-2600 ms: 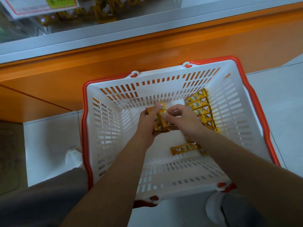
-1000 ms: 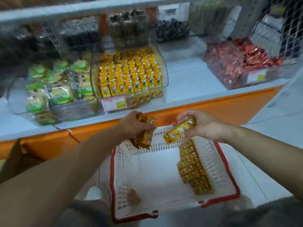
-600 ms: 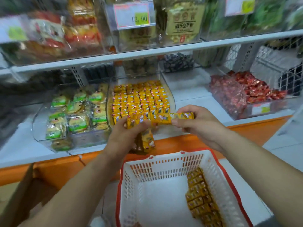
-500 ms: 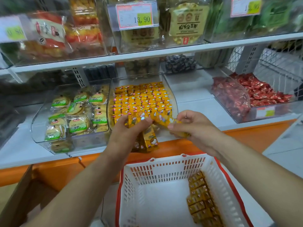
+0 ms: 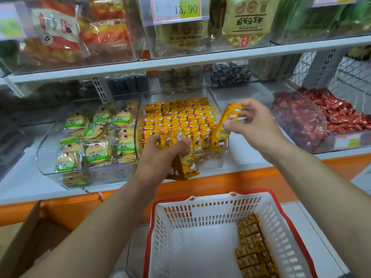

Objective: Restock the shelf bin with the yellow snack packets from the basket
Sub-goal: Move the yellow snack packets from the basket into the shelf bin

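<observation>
1. Tag reads 13.90
2. My left hand curls round a bunch at the bin front
3. My right hand pinches one packet over the bin's right wall
4. Spare packets lie in basket, right side

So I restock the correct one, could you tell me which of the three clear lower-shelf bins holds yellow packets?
The middle bin, filled with rows of yellow packets; the left bin holds green-labelled biscuits, the right bin red-wrapped sweets.
</observation>
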